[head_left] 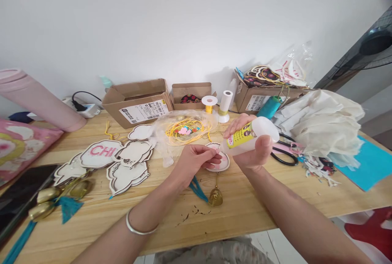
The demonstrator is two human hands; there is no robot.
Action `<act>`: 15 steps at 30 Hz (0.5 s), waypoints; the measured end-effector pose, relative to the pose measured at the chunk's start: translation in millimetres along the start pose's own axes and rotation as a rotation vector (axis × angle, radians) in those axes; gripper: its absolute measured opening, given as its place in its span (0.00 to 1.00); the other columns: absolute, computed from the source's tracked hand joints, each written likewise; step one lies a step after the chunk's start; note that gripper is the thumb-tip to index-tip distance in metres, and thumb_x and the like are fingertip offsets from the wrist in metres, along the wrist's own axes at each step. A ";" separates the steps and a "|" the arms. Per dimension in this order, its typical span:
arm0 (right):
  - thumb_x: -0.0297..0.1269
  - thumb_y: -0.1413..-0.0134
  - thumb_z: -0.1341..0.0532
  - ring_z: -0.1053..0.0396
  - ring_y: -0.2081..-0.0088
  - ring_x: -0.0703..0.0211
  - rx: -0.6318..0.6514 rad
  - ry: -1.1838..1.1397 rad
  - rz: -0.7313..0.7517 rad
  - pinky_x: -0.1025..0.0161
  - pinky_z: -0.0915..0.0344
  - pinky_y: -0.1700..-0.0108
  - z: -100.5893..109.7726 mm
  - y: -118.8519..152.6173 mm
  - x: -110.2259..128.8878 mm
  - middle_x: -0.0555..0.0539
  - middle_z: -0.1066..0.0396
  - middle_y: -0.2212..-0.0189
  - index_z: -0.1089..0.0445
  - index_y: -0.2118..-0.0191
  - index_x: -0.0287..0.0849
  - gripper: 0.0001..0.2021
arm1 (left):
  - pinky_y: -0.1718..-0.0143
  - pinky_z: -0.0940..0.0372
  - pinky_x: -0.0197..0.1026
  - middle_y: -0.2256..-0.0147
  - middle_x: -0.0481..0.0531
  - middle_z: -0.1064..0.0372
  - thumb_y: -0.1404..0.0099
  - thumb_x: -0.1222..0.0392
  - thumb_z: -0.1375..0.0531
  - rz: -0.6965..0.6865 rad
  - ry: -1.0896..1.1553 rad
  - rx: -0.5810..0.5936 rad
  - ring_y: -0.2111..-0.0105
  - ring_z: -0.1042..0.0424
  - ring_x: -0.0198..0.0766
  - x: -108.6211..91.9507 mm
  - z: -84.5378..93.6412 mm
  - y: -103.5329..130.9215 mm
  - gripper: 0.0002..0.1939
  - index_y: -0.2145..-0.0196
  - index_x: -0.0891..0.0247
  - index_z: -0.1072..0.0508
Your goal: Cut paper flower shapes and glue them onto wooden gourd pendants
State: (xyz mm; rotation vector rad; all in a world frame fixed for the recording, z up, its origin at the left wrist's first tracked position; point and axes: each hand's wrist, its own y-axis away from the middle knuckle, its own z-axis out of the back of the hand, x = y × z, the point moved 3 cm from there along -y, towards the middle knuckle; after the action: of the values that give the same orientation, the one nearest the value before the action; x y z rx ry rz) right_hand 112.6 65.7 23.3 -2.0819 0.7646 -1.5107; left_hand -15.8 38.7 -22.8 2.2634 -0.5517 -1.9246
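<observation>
Tipped down toward the left, a white plastic bottle [241,137] with a yellow label is gripped in my right hand [260,151]. Its lower-left end is over a small cloud-shaped plaque [221,165] with a pink design, lying on the table. My left hand [196,162] is pinched closed at the plaque's left side; what is between its fingertips, if anything, is hidden. Below the plaque hangs a brass bell [215,197] on a cord, with a teal tassel [199,190] beside it.
Cloud-shaped wooden boards [128,164] are piled at left, near brass bells [49,194] and a phone [21,194]. Behind are a yellow cord coil [183,130], spools [226,104] and cardboard boxes [137,102]. Black-handled scissors [286,157] and white fabric [321,123] lie right.
</observation>
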 end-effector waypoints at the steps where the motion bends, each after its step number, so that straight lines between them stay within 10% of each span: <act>1: 0.60 0.55 0.48 0.41 0.81 0.59 -0.001 -0.038 0.027 0.58 0.45 0.77 -0.8 -0.2 0.1 0.51 0.40 0.82 0.35 0.76 0.49 0.20 | 0.71 0.32 0.34 0.74 0.53 0.24 0.48 0.57 0.36 -0.001 0.000 0.002 0.73 0.26 0.34 -0.2 -0.2 0.4 0.09 0.73 0.66 0.22; 7: 0.57 0.53 0.48 0.42 0.83 0.60 -0.047 -0.173 0.034 0.60 0.47 0.80 1.7 -5.6 -5.4 0.51 0.42 0.84 0.34 0.77 0.47 0.19 | 0.70 0.32 0.35 0.72 0.55 0.23 0.49 0.55 0.35 0.000 0.002 0.001 0.71 0.25 0.36 0.3 2.7 -0.6 0.11 0.73 0.66 0.23; 15: 0.59 0.53 0.49 0.42 0.84 0.61 -0.467 -0.256 -0.183 0.60 0.45 0.81 38.0 -28.4 -20.7 0.53 0.44 0.86 0.40 0.81 0.48 0.21 | 0.66 0.30 0.38 0.70 0.54 0.23 0.45 0.57 0.39 -0.298 -0.398 -0.109 0.68 0.25 0.40 -12.6 17.1 -2.7 0.09 0.70 0.64 0.22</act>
State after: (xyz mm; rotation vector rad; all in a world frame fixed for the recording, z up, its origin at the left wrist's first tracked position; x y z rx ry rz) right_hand 148.6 102.1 15.9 -2.6908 0.9125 -1.1963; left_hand -33.5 48.1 -15.1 1.9941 -0.1397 -2.5044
